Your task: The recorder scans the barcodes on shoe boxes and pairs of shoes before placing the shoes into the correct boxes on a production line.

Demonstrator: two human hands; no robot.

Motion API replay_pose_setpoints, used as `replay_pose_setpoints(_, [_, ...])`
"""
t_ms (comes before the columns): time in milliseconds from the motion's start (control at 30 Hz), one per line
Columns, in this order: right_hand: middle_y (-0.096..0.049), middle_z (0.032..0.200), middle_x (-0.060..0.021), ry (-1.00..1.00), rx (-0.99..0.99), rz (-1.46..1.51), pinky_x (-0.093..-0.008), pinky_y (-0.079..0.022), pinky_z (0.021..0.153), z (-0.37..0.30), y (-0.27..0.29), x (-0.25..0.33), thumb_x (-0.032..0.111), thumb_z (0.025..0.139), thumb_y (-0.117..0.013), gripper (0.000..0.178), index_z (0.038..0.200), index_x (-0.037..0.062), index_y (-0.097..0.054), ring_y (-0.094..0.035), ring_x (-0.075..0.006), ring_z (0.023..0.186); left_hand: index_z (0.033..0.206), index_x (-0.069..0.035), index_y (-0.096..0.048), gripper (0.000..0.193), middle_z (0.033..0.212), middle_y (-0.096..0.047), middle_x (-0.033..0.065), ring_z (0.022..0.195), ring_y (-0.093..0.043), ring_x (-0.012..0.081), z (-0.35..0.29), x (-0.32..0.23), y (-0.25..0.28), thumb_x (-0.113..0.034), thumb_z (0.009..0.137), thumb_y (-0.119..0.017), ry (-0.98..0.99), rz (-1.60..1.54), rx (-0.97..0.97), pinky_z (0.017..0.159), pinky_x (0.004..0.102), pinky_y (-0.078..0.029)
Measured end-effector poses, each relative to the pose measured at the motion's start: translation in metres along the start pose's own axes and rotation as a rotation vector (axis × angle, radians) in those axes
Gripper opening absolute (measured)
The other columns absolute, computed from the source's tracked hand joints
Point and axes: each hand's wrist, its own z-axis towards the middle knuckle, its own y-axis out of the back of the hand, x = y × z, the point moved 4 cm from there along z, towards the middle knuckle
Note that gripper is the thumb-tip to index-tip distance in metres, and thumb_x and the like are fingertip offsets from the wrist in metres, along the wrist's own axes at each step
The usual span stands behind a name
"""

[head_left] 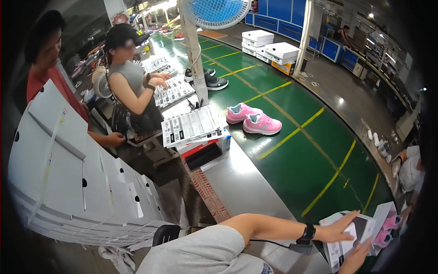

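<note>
At the lower right, a white shoebox [335,249] lies on the edge of the green conveyor belt. My left hand [340,230], with a black band on its wrist, reaches across this box, fingers stretched out and thumb apart. Close below it, my right hand [358,258] rests against the box's near right side with its fingers extended; the lower picture edge cuts off part of it. A dark grey panel [365,226] shows beside my fingers. Just right stands an open white box [385,210] with a pair of pink shoes [383,238] inside or against it.
Pink sneakers [262,123] and dark shoes [214,82] stand on the green belt [296,160]. Label sheets [194,128] lie on the metal table [246,182]. Stacked white boxes [59,169] rise at left near two people. A post [196,59] and blue fan [216,11] stand ahead.
</note>
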Motion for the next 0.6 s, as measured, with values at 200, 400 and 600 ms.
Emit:
replay_pose_setpoints(200, [-0.063,0.113,-0.0281,0.19,-0.34,0.207,-0.0438,-0.052,0.083,-0.045,0.053,-0.001,0.028,0.095,-0.066,0.056,0.135,-0.0078,-0.047,-0.064,-0.0447,0.094,0.132,-0.002,-0.041,0.076,0.138,-0.038,0.0256,0.135,-0.032,0.0406,-0.051,-0.034,0.007,-0.027,0.072,-0.081,-0.087,0.298,0.209,0.111,0.043,-0.033])
replay_pose_setpoints(400, [-0.063,0.109,-0.0269,-0.354,0.047,0.544,-0.0434,-0.048,0.087,-0.099,0.047,0.001,0.031,0.091,-0.072,0.057,0.122,-0.0112,-0.052,-0.062,-0.0385,0.097,0.084,0.0,-0.065,0.039,0.092,-0.062,0.0132,0.104,-0.055,0.0327,-0.061,-0.058,0.07,-0.028,0.067,-0.085,-0.182,0.524,0.373,0.082,0.043,-0.051])
replay_pose_setpoints(600, [-0.061,0.118,-0.0246,-0.7,-0.143,1.005,-0.0436,-0.048,0.089,-0.173,-0.049,-0.017,0.027,0.098,-0.06,0.046,0.121,-0.0116,-0.055,-0.06,-0.0342,0.102,0.091,0.001,-0.067,0.037,0.099,-0.063,0.0167,0.105,-0.056,0.0347,-0.053,-0.041,0.156,-0.023,0.07,-0.085,-0.164,0.743,0.099,0.088,0.0413,-0.05])
